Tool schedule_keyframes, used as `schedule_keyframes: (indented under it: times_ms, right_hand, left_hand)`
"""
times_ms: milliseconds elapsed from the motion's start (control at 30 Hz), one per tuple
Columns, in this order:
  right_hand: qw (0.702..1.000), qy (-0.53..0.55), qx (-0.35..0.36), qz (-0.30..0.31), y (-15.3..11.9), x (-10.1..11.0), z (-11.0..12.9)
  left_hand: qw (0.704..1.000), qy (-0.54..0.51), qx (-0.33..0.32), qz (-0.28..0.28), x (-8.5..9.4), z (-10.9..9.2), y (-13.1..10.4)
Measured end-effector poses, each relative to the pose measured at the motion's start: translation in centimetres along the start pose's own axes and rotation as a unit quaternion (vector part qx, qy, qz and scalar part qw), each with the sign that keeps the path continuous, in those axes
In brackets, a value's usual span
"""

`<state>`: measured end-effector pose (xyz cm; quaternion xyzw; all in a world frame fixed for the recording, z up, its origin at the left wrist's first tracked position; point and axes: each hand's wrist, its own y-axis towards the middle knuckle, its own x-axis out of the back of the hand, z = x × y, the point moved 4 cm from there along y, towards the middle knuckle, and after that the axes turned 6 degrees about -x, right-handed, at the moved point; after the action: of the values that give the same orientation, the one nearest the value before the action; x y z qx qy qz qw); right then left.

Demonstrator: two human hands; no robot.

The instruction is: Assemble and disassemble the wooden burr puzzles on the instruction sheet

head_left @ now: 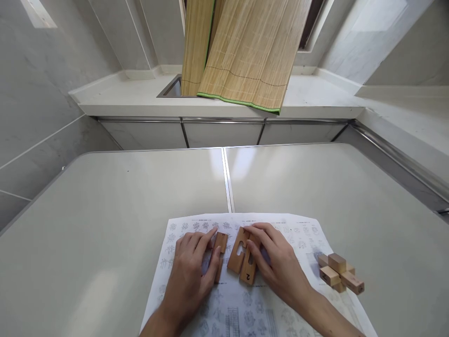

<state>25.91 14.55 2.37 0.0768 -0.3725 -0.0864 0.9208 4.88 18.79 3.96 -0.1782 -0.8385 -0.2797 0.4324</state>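
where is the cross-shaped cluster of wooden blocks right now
In the head view, the block cluster is at the lower right, at the right edge of the printed sheet, to the right of the right hand.

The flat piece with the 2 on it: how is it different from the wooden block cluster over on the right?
The flat piece is thin with a slot in it; the block cluster is chunky bars crossing each other. The flat piece is under the fingers of the right hand, while the block cluster sits apart from both hands. The flat piece looks redder-brown; the block cluster looks paler. Both look wooden.
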Motion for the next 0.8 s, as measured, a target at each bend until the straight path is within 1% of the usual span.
schedule_keyframes:
  times_ms: [200, 300, 500, 600, 700, 800]
  right_hand:
    - [0.999, 0.019, 0.032, 0.032, -0.2, -0.3, 0.7]
    - [0.997, 0.029, 0.047, 0.054, -0.4, -0.5, 0.9]
    - [0.995, 0.040, 0.061, 0.065, -0.6, -0.7, 1.1]
    - [0.995, 0.043, 0.069, 0.062, -0.6, -0.7, 1.3]
    - [0.995, 0.052, 0.072, 0.051, -0.5, -0.5, 1.4]
    - [0.994, 0.069, 0.069, 0.056, -0.4, -0.4, 1.5]
  left_hand:
    - [0.999, -0.042, -0.004, -0.008, 0.1, -0.3, 0.0]
    - [0.997, -0.064, -0.027, 0.026, 0.0, -0.8, -0.1]
    - [0.985, -0.070, -0.111, 0.112, -0.3, -1.8, -0.5]
    - [0.982, -0.065, -0.119, 0.128, -0.5, -1.8, -0.5]
    - [0.982, -0.066, -0.117, 0.136, -0.6, -1.7, -0.4]
    - [0.981, -0.068, -0.120, 0.138, -0.5, -1.9, -0.3]
